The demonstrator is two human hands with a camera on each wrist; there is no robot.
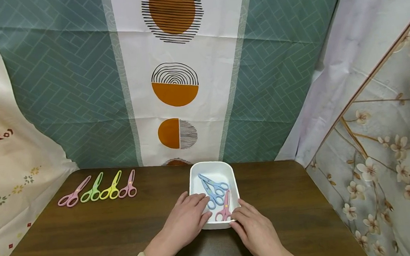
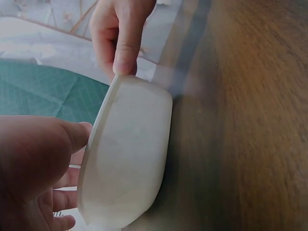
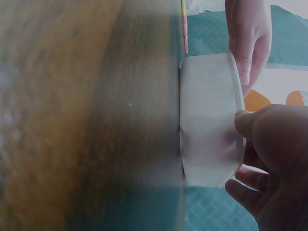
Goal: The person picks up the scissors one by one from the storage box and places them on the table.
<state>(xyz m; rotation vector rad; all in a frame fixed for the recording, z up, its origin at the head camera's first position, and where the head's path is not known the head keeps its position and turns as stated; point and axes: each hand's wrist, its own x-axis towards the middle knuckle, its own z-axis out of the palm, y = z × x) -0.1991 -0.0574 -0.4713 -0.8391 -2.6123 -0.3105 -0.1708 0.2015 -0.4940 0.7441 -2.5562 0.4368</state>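
A white plastic tray (image 1: 194, 185) stands on the table. Inside it lie two blue scissors (image 1: 216, 185) and pink scissors (image 1: 225, 208). My left hand (image 1: 187, 221) reaches over the tray's left edge, fingertips beside a blue handle; nothing shows pinched between its fingers. In the left wrist view, the left thumb (image 2: 79, 134) is at the rim, with loosely bent fingers beyond. My right hand (image 1: 254, 228) holds the tray's near right corner. In the right wrist view its thumb (image 3: 244, 122) lies on the rim and the fingers go round the side.
Pink scissors (image 1: 75, 194), green scissors (image 1: 93, 190), yellow scissors (image 1: 112, 187) and another pink pair (image 1: 128, 187) lie in a row at the far left of the brown table (image 1: 126, 226). A patterned curtain (image 1: 72, 94) hangs behind the table.
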